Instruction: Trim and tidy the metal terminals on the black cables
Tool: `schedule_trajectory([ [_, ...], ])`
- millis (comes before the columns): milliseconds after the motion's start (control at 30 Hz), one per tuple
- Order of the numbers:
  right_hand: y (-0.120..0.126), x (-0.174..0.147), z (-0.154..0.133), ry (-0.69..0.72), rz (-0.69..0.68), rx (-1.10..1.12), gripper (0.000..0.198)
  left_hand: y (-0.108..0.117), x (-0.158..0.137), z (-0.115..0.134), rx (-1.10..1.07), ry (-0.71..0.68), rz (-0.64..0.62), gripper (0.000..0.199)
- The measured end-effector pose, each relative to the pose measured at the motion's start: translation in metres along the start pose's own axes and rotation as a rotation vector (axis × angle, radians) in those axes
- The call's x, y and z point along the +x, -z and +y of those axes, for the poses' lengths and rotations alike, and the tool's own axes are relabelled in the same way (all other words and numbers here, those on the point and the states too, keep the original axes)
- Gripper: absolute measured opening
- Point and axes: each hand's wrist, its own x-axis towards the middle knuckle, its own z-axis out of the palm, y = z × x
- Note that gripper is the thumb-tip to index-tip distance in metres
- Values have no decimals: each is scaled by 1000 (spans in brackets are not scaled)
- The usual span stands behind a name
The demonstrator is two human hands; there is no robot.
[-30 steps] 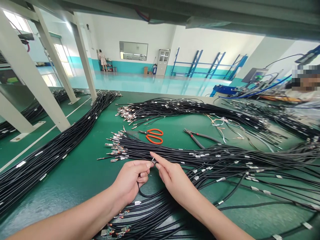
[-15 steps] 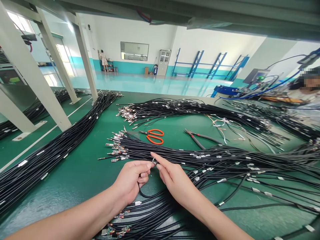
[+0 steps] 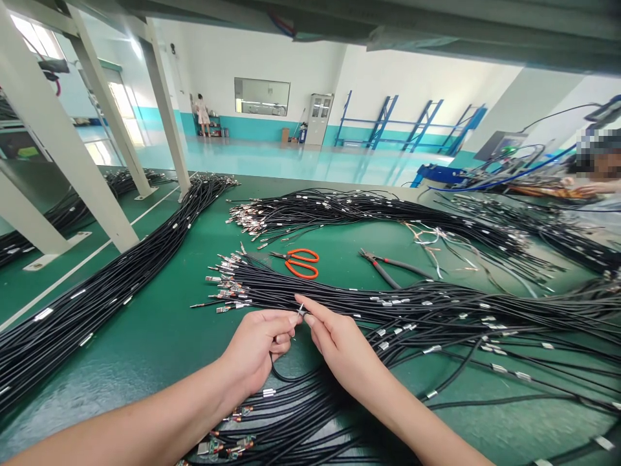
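Observation:
A thin silvery end of a black cable point(image 3: 301, 309) stands up between my fingertips, just in front of the near cable bundle. My left hand point(image 3: 259, 343) is closed on that cable, thumb against forefinger; a loop of black cable hangs below its fingers. From the other side, the fingers of my right hand point(image 3: 337, 333) pinch at the cable's tip, forefinger stretched behind it. Beyond both hands lies a bundle of black cables point(image 3: 301, 288) with metal connectors point(image 3: 226, 285) at its left end. Under my wrists, more black cables point(image 3: 291, 414) end in small exposed circuit boards point(image 3: 211, 446).
Orange-handled scissors point(image 3: 301, 264) and dark-handled cutting pliers point(image 3: 388, 265) lie behind the near bundle. Another cable bundle point(image 3: 339, 207) stretches along the back, and a long one point(image 3: 121, 278) runs at left beside white metal posts point(image 3: 92, 162). A co-worker point(image 3: 599, 168) is at far right.
My hands keep their pinch around the cable end, with only a very slight shift. The silvery end shows at a slightly different angle. The co-worker's hand at right has moved.

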Motion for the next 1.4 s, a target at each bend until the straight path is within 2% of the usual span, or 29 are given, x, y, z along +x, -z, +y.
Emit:
schedule_trajectory([
  [600,-1,0,-1,11,15,-48,42,0,1,-1,3,0,-2,15],
  [1400,2,-3,0,16,-71,-54,44,0,-1,0,-19,2,24,15],
])
